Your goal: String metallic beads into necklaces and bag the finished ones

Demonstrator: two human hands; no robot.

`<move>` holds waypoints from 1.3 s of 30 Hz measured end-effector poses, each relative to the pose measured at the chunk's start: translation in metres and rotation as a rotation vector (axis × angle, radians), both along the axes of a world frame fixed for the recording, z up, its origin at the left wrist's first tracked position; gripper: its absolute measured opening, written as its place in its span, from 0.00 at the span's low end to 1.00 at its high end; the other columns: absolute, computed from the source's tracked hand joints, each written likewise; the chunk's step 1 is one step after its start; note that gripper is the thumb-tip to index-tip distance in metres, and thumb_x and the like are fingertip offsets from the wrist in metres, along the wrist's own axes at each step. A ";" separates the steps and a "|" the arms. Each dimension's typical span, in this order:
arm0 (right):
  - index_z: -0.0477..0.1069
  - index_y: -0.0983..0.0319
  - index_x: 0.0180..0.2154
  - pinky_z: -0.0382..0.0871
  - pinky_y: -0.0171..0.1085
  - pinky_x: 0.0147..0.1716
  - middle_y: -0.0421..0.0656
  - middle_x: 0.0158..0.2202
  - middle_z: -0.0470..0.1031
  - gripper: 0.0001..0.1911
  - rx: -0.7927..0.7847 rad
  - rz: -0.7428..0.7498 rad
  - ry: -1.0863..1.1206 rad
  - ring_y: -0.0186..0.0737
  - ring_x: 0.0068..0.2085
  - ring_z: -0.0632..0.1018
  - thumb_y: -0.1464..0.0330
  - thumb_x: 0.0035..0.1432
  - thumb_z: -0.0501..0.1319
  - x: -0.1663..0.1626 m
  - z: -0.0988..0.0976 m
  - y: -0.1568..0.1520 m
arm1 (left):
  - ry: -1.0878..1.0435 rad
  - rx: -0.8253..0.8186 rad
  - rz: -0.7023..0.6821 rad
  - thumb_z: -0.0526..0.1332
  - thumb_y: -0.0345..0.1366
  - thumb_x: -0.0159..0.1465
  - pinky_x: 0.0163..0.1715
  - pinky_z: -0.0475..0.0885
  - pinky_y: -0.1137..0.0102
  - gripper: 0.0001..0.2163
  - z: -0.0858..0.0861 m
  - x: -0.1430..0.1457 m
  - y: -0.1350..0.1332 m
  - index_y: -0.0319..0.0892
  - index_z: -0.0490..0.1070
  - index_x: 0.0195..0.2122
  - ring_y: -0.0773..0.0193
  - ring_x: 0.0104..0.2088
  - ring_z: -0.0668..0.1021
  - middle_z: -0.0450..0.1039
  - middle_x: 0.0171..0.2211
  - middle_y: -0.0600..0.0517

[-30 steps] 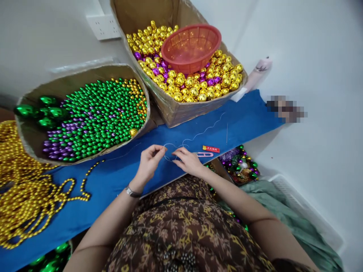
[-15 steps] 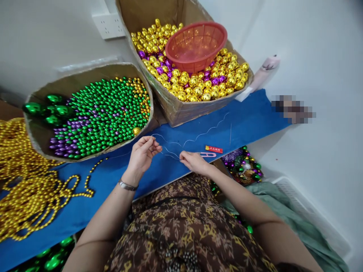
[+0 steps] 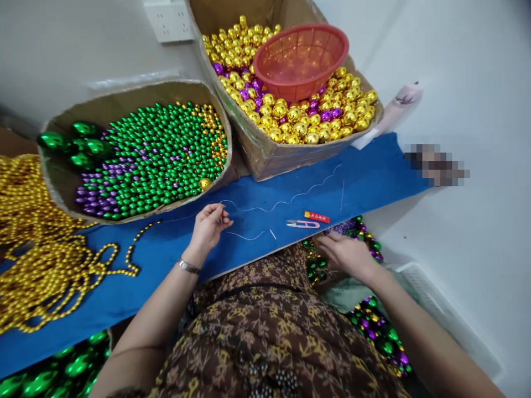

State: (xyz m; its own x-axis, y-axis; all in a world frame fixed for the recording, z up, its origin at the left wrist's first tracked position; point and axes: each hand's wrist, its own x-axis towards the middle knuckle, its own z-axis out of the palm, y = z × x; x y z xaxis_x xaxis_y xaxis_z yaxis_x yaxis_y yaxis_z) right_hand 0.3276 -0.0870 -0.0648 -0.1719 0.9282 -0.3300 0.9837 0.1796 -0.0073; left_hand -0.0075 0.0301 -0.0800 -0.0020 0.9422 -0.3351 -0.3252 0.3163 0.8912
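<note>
My left hand (image 3: 211, 225) is closed in a pinch on a thin white thread (image 3: 271, 210), just above the blue table cover (image 3: 249, 190). The thread runs in waves toward the far right, and a loose length curls below the hand. A short white sliver (image 3: 272, 234) lies to the right of it. My right hand (image 3: 350, 255) is past the table's near edge, fingers stretched out over bead strings (image 3: 317, 268) below, with nothing visible in it. Pink-handled thread snips (image 3: 307, 224) and a small red packet (image 3: 317, 218) lie on the cover near that hand.
A carton (image 3: 52, 190) of small green, purple and gold beads stands at the left back. Behind it, another carton (image 3: 274, 160) holds larger gold beads and a red basket (image 3: 301, 88). Gold bead strings (image 3: 53, 276) heap at the left. A thin rod (image 3: 342, 196) lies rightward.
My right hand has let go of the thread and moved right and down off the table. The white sliver now lies on the cover. My left hand keeps its pinch.
</note>
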 end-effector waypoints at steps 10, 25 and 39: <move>0.69 0.58 0.46 0.66 0.35 0.39 0.47 0.47 0.69 0.11 -0.029 0.329 0.311 0.41 0.47 0.73 0.62 0.64 0.58 -0.122 -0.025 0.080 | -0.055 -0.055 0.021 0.69 0.37 0.51 0.28 0.77 0.70 0.14 -0.008 -0.006 -0.017 0.38 0.69 0.34 0.72 0.22 0.73 0.71 0.24 0.56; 0.71 0.59 0.48 0.63 0.35 0.42 0.46 0.44 0.74 0.17 0.193 0.520 0.402 0.40 0.46 0.73 0.62 0.70 0.46 -0.204 -0.009 0.157 | -0.230 -0.157 0.480 0.63 0.25 0.54 0.41 0.77 0.65 0.11 -0.015 -0.075 -0.055 0.37 0.73 0.39 0.63 0.35 0.81 0.77 0.33 0.47; 0.66 0.58 0.55 0.65 0.43 0.44 0.53 0.49 0.73 0.20 0.116 0.397 0.158 0.48 0.48 0.74 0.72 0.67 0.44 -0.274 -0.047 0.190 | -0.189 -0.120 0.485 0.63 0.26 0.53 0.44 0.76 0.61 0.15 -0.017 -0.082 -0.042 0.43 0.68 0.43 0.58 0.44 0.79 0.69 0.52 0.46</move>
